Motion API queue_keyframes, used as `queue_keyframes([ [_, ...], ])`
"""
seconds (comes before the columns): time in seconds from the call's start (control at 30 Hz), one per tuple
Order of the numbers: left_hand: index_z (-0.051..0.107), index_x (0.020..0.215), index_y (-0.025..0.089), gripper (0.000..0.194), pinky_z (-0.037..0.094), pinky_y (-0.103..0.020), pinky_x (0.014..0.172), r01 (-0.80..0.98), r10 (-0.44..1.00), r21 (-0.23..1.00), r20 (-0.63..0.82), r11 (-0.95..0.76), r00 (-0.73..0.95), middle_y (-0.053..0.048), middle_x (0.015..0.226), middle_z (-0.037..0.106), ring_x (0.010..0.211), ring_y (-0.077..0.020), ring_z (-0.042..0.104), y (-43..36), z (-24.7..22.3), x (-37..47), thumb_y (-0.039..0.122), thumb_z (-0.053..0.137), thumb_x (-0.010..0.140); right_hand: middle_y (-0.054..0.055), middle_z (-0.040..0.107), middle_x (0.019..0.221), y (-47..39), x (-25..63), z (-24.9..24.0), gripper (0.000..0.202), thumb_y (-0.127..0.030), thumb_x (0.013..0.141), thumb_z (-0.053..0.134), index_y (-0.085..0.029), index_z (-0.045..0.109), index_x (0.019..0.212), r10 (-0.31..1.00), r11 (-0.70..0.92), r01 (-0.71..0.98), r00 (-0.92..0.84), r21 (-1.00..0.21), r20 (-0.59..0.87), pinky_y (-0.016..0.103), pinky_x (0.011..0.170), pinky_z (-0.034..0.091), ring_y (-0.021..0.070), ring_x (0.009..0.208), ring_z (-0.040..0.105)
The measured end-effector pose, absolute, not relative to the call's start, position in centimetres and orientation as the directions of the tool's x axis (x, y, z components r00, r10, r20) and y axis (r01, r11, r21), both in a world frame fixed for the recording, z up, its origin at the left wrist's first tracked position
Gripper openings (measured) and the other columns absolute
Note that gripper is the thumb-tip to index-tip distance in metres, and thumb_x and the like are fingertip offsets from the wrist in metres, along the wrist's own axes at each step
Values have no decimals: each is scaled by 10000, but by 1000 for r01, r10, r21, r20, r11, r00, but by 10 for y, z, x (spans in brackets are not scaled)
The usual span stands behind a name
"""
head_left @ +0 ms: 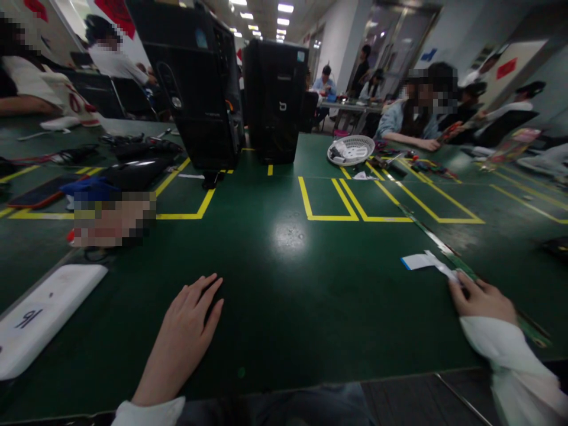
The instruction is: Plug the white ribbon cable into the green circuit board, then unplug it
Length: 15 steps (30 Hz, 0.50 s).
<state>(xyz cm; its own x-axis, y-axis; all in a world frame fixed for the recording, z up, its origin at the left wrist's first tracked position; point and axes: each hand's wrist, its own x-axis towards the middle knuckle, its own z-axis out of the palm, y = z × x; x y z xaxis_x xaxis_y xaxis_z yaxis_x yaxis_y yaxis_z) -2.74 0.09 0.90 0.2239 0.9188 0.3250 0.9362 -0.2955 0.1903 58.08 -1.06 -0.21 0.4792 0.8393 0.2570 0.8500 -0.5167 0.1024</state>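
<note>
My left hand (189, 316) rests on the green tabletop (302, 313), fingers stretched out and holding nothing. On the right, my right hand (486, 299) is closed on a long, thin green circuit board strip (470, 268), at the spot where a white flat ribbon cable (419, 261) leaves it. The cable has a blue end and points left. The strip runs diagonally, from the yellow tape lines down past my wrist; my fingers hide part of it.
Two black computer towers (197, 89) stand at the back middle. A white basket (350, 151) with small parts is right of them, near loose wires. At left lie a white plastic slab (57, 313) with a handwritten mark and a blue bundle (89, 188). A person (412, 121) sits across the table.
</note>
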Motion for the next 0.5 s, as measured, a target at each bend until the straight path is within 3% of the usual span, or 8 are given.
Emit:
queue_keyframes([
  [0.1,518,1365,166,528,391,-553,1088,938,919,173,316,-301,236,-140,1402,544,1290,-319,510,1,8,-29,463,339,967,269,496,1342,8,559,13,712,-571,933,177,-140,538,1369,754,-642,766,622,32,213,572,950,412,430,1219,496],
  [0.27,505,1374,150,532,395,-554,1084,938,912,146,322,-315,256,-150,1403,536,1287,-325,509,2,6,-31,456,341,970,274,409,1414,29,540,32,708,-597,927,205,-161,471,1417,711,-694,718,696,-63,100,621,994,301,469,1283,392],
  [0.5,505,1361,155,511,391,-541,1088,937,906,143,334,-320,259,-147,1389,540,1281,-316,506,2,6,-29,444,331,978,247,328,1474,39,547,35,731,-637,920,194,-200,400,1469,674,-737,673,739,-58,8,582,1017,256,450,1322,331],
])
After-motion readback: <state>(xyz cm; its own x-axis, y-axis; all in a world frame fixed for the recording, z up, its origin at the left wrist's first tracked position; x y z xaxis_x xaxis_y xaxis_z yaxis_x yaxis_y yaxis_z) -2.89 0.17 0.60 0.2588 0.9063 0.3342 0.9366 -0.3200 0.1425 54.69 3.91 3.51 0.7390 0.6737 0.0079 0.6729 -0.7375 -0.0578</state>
